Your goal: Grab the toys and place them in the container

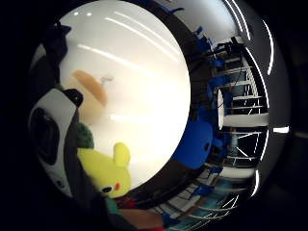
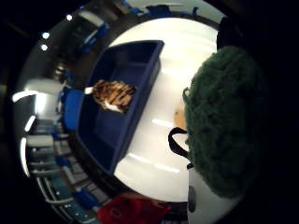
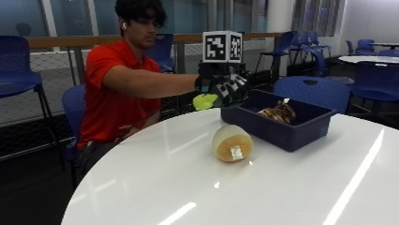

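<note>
Holding a yellow-green plush toy (image 3: 204,101) in the air, the gloved right hand (image 3: 225,89) has its fingers curled around it, just short of the dark blue bin (image 3: 287,129) on the round white counter (image 3: 187,187). Seen from the outside view, the toy hangs at about 9 o'clock from the bin's near end, above the counter's far edge, with the hand at the end of an arm stretched out from a seated person in a red shirt (image 3: 115,89).

Inside the bin lies a brown striped plush toy (image 3: 277,112), toward its far side. The thumb-side palm view shows the same striped toy (image 2: 113,95) resting on the bin's floor (image 2: 105,130), and a fuzzy dark green part of the held toy (image 2: 226,121) close against the palm. The little-finger-side view shows the toy's yellow body and one rounded ear (image 1: 108,168) beside the palm.

On the counter, at roughly 7 o'clock from the bin and near it but apart, sits a tan, egg-shaped toy (image 3: 232,143) with a small white label on its near face. It appears blurred in the little-finger-side view (image 1: 91,89), lying on the white surface.

Blue chairs (image 3: 312,91) stand behind the counter, one just past the bin.
</note>
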The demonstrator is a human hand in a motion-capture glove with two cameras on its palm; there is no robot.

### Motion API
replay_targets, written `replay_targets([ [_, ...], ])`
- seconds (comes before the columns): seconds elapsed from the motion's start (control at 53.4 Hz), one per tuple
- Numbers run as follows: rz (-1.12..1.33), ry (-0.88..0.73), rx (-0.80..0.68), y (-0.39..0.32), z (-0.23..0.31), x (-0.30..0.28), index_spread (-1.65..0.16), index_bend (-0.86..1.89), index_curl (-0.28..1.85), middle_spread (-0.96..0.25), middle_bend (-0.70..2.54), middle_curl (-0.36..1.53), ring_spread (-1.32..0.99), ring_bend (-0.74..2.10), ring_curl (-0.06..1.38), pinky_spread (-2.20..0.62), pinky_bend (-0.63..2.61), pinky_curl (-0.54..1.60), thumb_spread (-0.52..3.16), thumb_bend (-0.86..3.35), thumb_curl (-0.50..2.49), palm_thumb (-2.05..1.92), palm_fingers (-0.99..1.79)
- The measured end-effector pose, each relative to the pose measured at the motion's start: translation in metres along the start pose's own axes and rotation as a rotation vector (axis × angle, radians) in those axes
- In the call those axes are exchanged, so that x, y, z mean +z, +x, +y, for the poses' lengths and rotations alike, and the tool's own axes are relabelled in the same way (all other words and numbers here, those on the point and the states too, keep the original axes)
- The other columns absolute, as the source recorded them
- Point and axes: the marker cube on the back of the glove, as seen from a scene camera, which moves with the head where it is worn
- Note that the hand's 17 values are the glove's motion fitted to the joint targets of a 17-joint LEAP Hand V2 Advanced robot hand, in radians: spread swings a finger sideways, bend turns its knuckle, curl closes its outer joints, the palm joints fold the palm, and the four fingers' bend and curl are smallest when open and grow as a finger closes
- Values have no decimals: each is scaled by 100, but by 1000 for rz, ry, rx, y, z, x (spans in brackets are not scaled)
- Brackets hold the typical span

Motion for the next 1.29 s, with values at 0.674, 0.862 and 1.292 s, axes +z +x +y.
replay_targets([
  [0.674,-239,1,-266,-210,-46,-55,-46,43,106,-52,80,103,-51,119,76,-40,124,55,57,8,112,59,83],
  [0.862,-33,-181,-223,-194,-45,-42,-46,21,101,-47,50,92,-45,99,71,-29,115,52,82,-12,98,27,5],
  [1.292,-93,-202,-76,-81,-35,-8,-31,3,42,-6,7,47,-1,23,42,10,107,39,99,-10,48,-12,-39],
])
